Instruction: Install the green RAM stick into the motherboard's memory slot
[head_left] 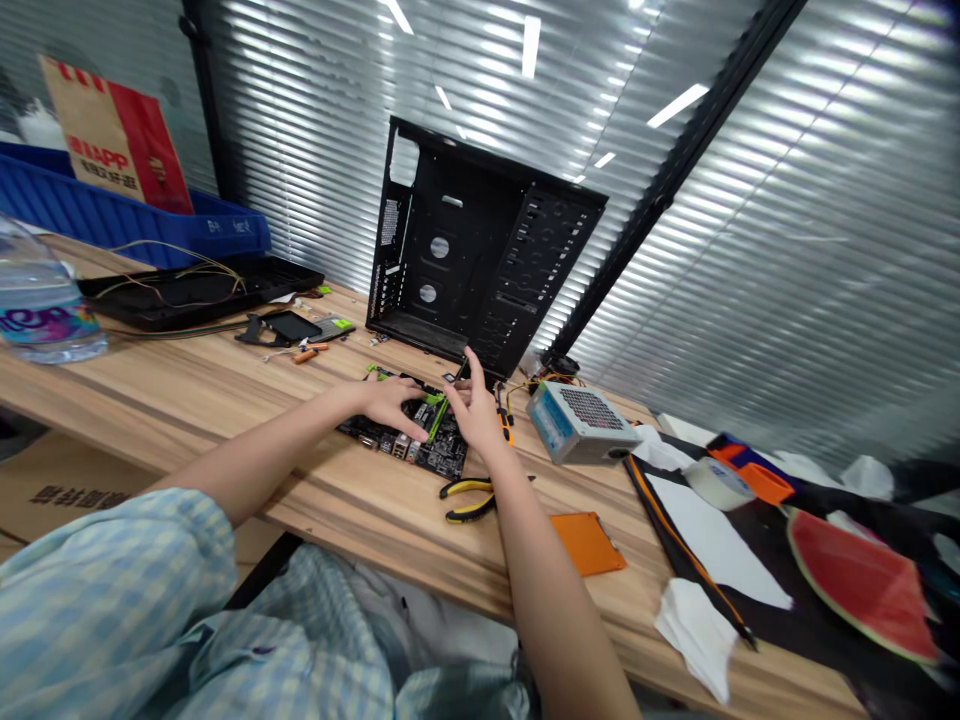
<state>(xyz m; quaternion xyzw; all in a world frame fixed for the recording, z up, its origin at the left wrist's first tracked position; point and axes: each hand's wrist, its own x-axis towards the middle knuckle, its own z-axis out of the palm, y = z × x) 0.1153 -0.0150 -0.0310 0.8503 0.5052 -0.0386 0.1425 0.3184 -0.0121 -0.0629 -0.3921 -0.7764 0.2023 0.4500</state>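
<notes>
A black motherboard (448, 452) with bright green slots lies on the wooden table in front of me. My left hand (391, 402) rests over its left part, fingers spread, with the thumb near a green slot (437, 418). Over the board's right side is my right hand (474, 408), its index finger stretched up and the thumb apart from it. Whether a small part sits under the right fingers is hidden. Just below the board lie pliers with yellow and black handles (466, 498), partly behind my right forearm. An orange flat drive (589, 543) is to the right of that forearm.
Behind the board stands an open black computer case (480, 240). A power supply (581, 420) is to the right, near paper sheets (712, 530) and a watermelon slice (862, 585). At left are a water bottle (45, 300), a black panel (195, 290) and a blue bin (225, 235).
</notes>
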